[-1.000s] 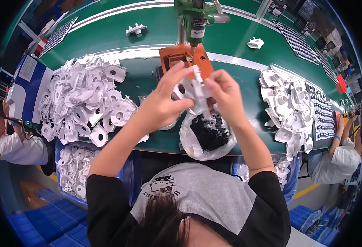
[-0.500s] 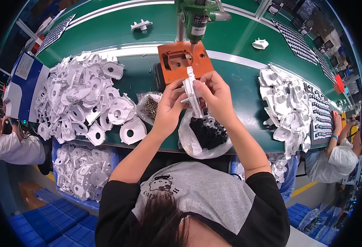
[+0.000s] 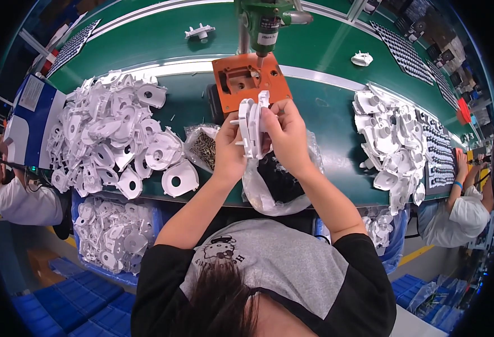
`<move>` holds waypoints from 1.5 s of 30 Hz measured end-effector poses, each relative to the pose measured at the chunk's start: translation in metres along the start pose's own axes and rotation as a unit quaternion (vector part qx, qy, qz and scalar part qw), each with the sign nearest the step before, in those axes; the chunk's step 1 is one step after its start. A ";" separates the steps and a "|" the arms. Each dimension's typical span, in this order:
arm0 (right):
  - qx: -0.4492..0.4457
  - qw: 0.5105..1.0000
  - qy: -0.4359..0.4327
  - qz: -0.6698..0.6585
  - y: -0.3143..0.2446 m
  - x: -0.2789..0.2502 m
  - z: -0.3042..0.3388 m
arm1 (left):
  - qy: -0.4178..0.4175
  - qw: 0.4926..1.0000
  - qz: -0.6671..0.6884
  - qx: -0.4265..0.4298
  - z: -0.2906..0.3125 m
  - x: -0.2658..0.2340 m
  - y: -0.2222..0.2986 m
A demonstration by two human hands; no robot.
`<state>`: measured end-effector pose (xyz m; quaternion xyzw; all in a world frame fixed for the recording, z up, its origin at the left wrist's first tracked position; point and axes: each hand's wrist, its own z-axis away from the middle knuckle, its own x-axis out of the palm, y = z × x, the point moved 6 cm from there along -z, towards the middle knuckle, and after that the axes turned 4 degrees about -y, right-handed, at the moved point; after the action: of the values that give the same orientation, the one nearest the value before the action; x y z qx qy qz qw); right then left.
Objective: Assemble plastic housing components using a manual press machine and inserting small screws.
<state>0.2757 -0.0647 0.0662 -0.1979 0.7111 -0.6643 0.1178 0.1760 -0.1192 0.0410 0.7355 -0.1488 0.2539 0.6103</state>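
Note:
Between my two hands I hold a white plastic housing part point(image 3: 252, 126), tilted up on its edge. My left hand point(image 3: 229, 147) grips its left side, with the fingers partly hidden behind it. My right hand point(image 3: 285, 130) is closed on the right side, thumb pressed against the part. Just beyond the hands lies an orange fixture block point(image 3: 233, 101) with a shaped recess. A green screwdriving or drilling machine point(image 3: 261, 25) stands over the block, its tip above it. Below my hands sits an open clear bag point(image 3: 256, 194) with small black parts point(image 3: 281, 182).
Left of me is a tall heap of white plastic parts point(image 3: 109, 123), beside a bag of screws point(image 3: 205, 147). On the right lies another heap of white parts point(image 3: 387, 135), next to a tray of small parts point(image 3: 439, 157). A conveyor point(image 3: 146, 33) runs behind, carrying white parts. People sit at both sides.
Both hands have turned the white housing part, so more of its broad side shows, and shifted it slightly left. On the conveyor, the loose white parts have moved to the right.

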 end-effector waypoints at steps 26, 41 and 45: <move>0.089 0.987 -0.065 0.119 -0.017 0.003 0.010 | 0.025 0.965 -0.260 0.022 -0.003 -0.013 -0.001; 0.310 0.877 -0.217 -0.297 0.023 0.004 0.016 | -0.040 0.929 -0.364 0.042 0.000 -0.012 0.008; 0.283 0.914 -0.220 -0.188 0.009 0.008 0.019 | -0.056 0.926 -0.370 0.046 0.005 -0.011 0.013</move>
<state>0.2759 -0.0849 0.0566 -0.4275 0.3989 -0.7874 0.1950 0.1608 -0.1277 0.0449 0.7787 0.1118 -0.0246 0.6168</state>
